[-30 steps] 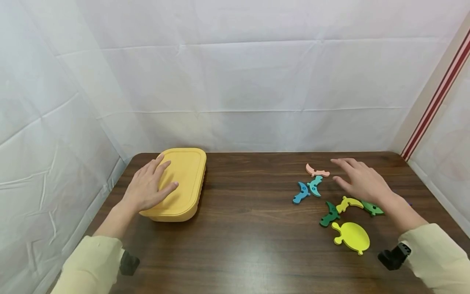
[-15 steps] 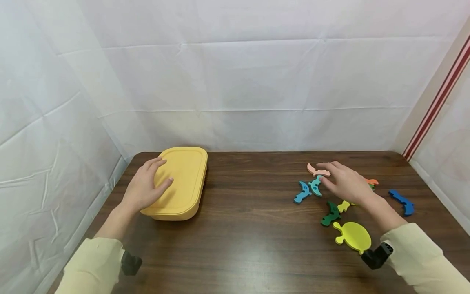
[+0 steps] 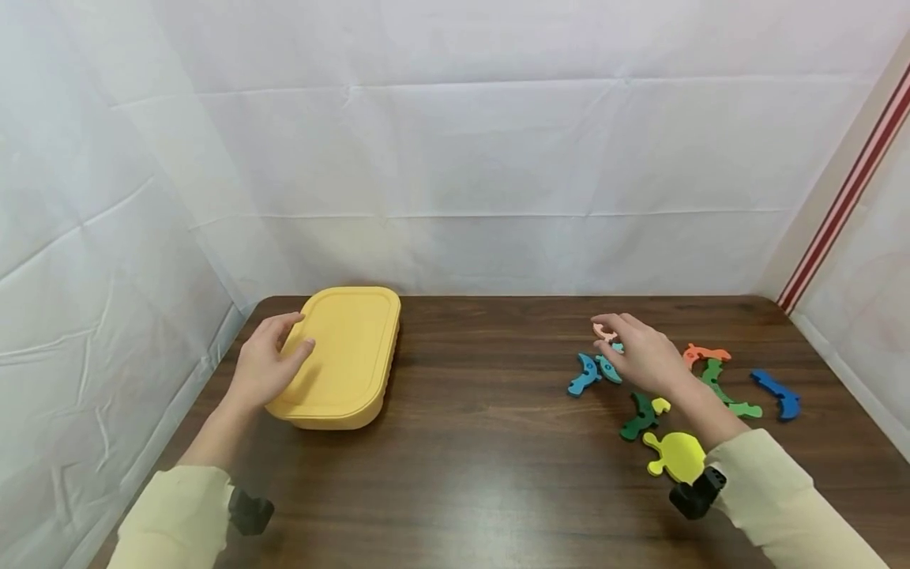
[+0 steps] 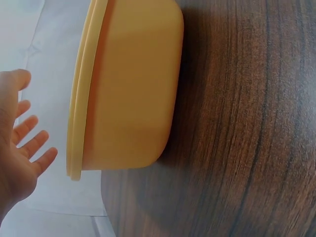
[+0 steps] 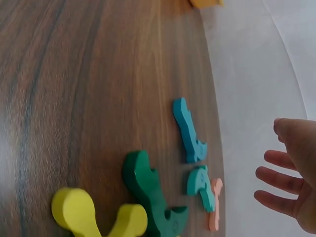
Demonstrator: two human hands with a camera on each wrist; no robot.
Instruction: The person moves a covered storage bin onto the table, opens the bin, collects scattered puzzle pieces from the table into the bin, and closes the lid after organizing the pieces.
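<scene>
My left hand hovers by the left edge of a yellow lidded box; in the left wrist view a gap separates its spread fingers from the box wall. My right hand is in the air over small flat shaped pieces and holds nothing. Near its fingertips are a pink piece, a teal piece and a blue piece. A dark green piece lies below that hand. The forearm partly covers a small yellow piece and a yellow turtle-shaped piece.
Right of the forearm lie an orange piece, a green piece, a light green piece and a dark blue piece. Everything rests on a dark wooden table. White sheeting hangs behind it and along the sides.
My right hand has moved left over the pink and teal pieces, uncovering the orange, green and dark blue ones. My left hand has drifted slightly left across the box. No piece has moved.
</scene>
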